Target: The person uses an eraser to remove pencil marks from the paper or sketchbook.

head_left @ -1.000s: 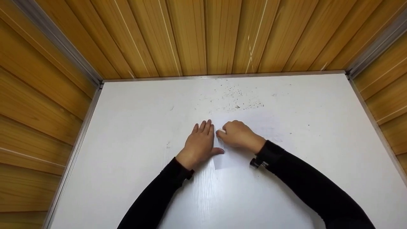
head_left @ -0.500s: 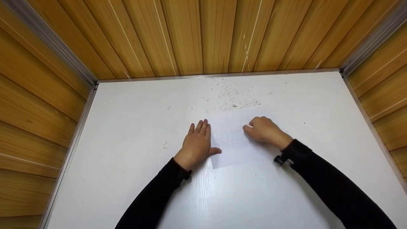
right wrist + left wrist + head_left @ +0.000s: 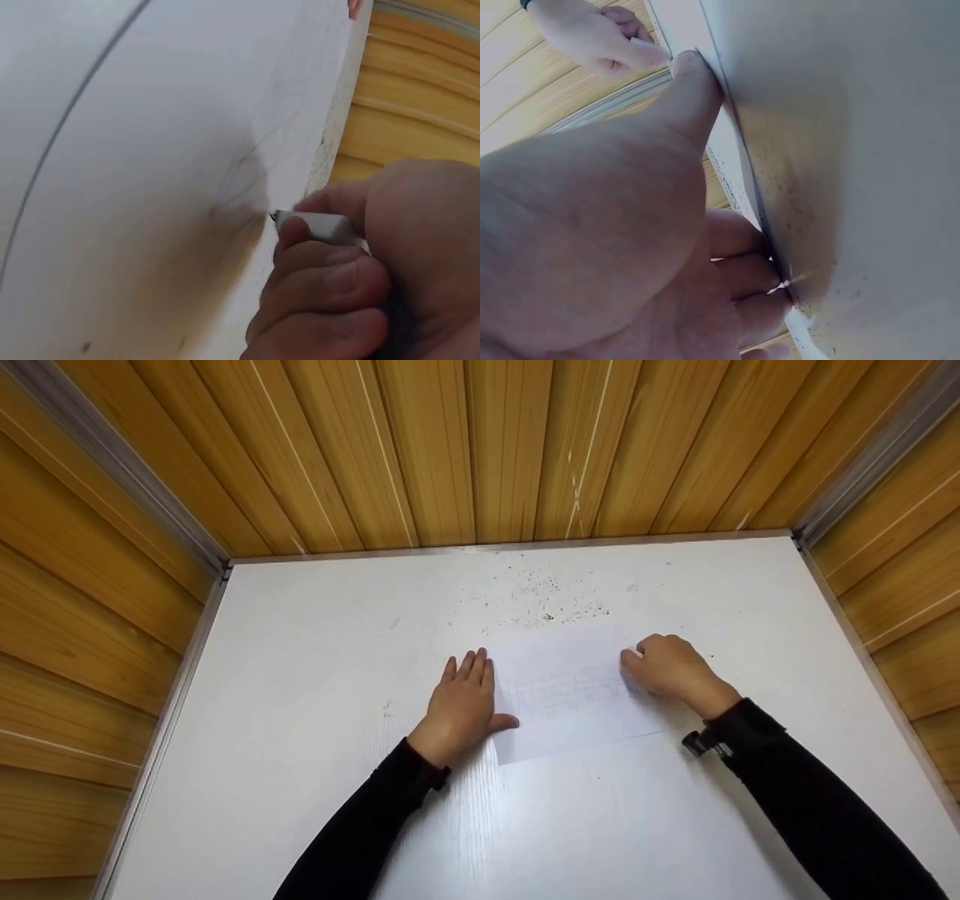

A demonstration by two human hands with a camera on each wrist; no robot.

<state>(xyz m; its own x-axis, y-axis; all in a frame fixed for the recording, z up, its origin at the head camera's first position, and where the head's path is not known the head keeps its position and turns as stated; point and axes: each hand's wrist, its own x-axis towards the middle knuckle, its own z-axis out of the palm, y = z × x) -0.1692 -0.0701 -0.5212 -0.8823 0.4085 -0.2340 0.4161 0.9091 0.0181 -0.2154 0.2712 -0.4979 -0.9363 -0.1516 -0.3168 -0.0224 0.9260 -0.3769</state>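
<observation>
A white sheet of paper (image 3: 577, 724) with faint grey pencil marks (image 3: 244, 161) lies on the white table (image 3: 300, 675). My left hand (image 3: 459, 709) rests flat at the sheet's left edge, fingers straight, thumb spread onto the paper. Over the right part of the sheet, my right hand (image 3: 671, 666) pinches a small white eraser (image 3: 322, 227) between thumb and curled fingers. In the right wrist view the eraser's end looks dark and sits right at the paper, beside the marks. Most of the eraser is hidden by the hand in the head view.
Dark crumbs (image 3: 549, 592) are scattered on the table beyond the sheet's far edge. Wood-patterned panels (image 3: 435, 450) wall in the table at the back and both sides, with metal strips along the edges.
The right hand has slid rightward across the paper with the eraser, from beside the left hand to the sheet's right part, uncovering grey marks. The left hand stays put.
</observation>
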